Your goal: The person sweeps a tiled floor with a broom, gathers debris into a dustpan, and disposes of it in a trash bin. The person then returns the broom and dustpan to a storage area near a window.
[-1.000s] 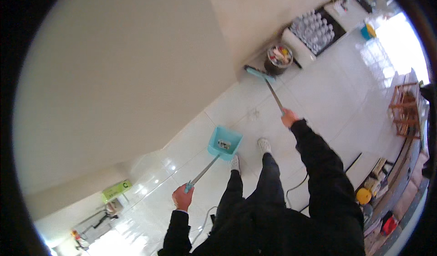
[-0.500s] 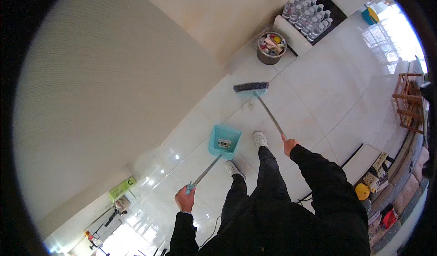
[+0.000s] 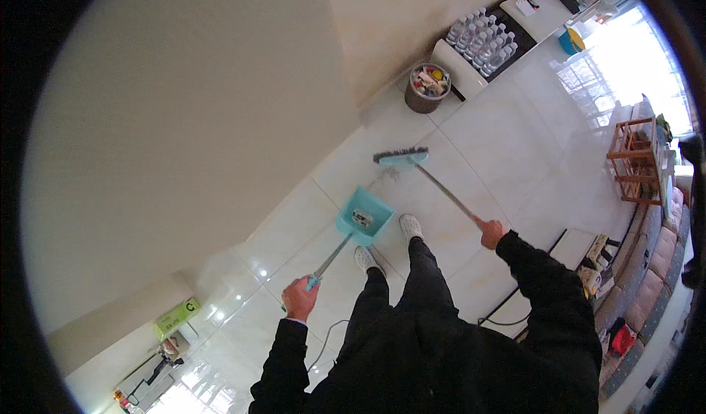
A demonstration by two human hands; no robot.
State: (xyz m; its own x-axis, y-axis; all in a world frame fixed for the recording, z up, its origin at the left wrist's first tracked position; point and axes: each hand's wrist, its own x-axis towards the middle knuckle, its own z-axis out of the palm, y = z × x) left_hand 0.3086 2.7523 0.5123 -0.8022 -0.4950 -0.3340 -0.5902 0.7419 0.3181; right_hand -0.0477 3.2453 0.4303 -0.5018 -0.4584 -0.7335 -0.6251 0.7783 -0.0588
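Observation:
My left hand (image 3: 300, 296) is closed around the long handle of a light blue dustpan (image 3: 365, 207), which stands on the white tiles just ahead of my left foot, a label showing inside it. My right hand (image 3: 491, 234) grips the long pole of a broom. The broom's light blue head (image 3: 399, 156) with dark bristles rests on the floor beyond the dustpan, beside a faint patch of dust (image 3: 391, 174). My two white shoes (image 3: 410, 226) are just behind the dustpan.
A wall runs along the left. A full bin (image 3: 423, 99) and water bottles (image 3: 482, 45) are at the upper right. A wooden rack (image 3: 632, 160), sofa (image 3: 662, 259) and low table (image 3: 568, 248) line the right. A green box (image 3: 176, 315) and cords lie lower down.
Since a second ago the broom head has come back from beside the bin toward the dustpan, turning its bristles away from me. My right hand has moved toward the right of the view.

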